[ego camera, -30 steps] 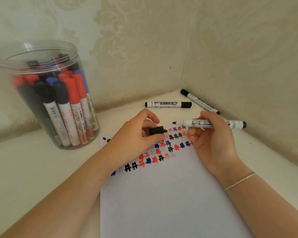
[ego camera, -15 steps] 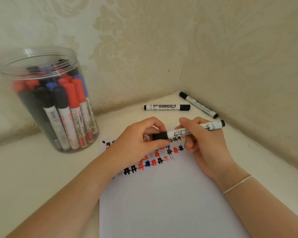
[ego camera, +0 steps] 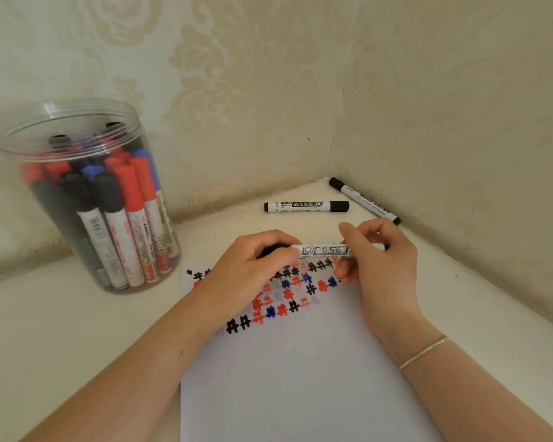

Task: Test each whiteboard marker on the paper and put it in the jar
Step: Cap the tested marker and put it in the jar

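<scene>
Both hands hold one whiteboard marker level above the top of the paper. The left hand has its fingers curled round the marker's black cap end, which is mostly hidden inside the fist. The right hand pinches the white barrel from the other side, thumb and fingers wrapped over it, so only the printed middle stretch of the barrel shows between the two hands. Whether the cap is fully seated cannot be told, since the left fingers cover the joint.

Directly under the grip, the paper carries rows of small hash-shaped test marks in black, red and blue; both hands hover over or rest on that marked band. Below the marks the sheet is blank and runs toward the person. A thin bracelet circles the right wrist.

Beyond the grip, toward the wall corner, two more black-capped markers lie on the white surface: one lies crosswise just behind the hands, the other lies slanted along the right wall.

Well to the left of the grip stands a clear plastic jar, lidless, packed with upright markers with red, blue and black caps.
</scene>
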Tool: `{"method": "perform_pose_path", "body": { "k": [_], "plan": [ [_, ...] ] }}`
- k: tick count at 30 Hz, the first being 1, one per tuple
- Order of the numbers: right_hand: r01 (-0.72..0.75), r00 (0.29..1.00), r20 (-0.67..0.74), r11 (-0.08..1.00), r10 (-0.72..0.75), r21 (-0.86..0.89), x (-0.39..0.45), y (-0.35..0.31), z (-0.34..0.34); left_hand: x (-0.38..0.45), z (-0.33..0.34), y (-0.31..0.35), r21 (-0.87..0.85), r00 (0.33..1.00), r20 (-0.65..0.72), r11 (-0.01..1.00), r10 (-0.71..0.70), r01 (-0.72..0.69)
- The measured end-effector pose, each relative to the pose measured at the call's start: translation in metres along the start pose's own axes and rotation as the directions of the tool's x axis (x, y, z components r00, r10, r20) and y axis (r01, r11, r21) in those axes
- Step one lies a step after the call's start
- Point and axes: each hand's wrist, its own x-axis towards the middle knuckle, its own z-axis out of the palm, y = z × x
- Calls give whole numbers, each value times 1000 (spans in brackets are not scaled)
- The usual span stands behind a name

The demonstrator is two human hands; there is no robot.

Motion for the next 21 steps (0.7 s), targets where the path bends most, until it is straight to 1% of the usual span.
{"method": "perform_pose_path", "body": {
  "k": [4, 7, 12, 21],
  "plan": [
    [32, 996, 88, 987, -18, -160, -5, 0, 6, 0, -3, 0, -123, 996, -78, 992, -39, 29],
    [71, 994, 98, 971, -49, -230, -6, 0, 8, 2, -2, -3, -97, 991, -120, 994, -53, 42],
    [106, 990, 115, 963, -79, -247, -6, 2, 9, 4, -1, -7, -33, 988, -148, 999, -41, 37],
    [151, 984, 127, 957, -122, -247, -8, 1, 11, 3, 2, -3, -39, 980, -189, 998, -64, 58]
  ]
}}
